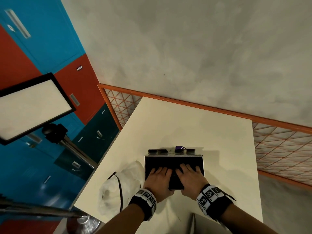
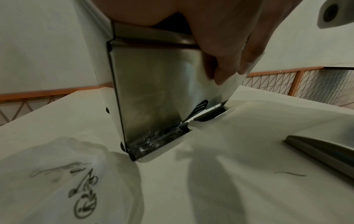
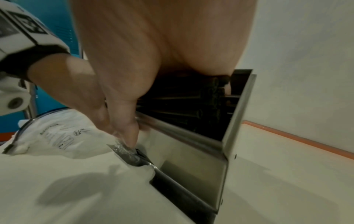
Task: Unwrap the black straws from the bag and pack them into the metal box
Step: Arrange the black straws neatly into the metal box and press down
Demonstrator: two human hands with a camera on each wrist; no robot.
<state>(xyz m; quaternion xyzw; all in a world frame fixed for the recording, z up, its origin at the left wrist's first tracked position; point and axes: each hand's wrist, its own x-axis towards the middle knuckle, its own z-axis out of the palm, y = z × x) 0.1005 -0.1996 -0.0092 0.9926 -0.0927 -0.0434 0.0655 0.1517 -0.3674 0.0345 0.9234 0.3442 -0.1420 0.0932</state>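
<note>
Pressed flat on black straws (image 1: 173,163) in the metal box (image 1: 203,164): left hand (image 1: 158,179), right hand (image 1: 190,179). Fingers spread. Bag (image 1: 116,188) at nine o'clock on the table (image 1: 185,125).

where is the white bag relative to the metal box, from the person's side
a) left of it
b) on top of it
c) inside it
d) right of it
a: in the head view the white bag lies on the table just left of the box, beside the left hand.
</note>
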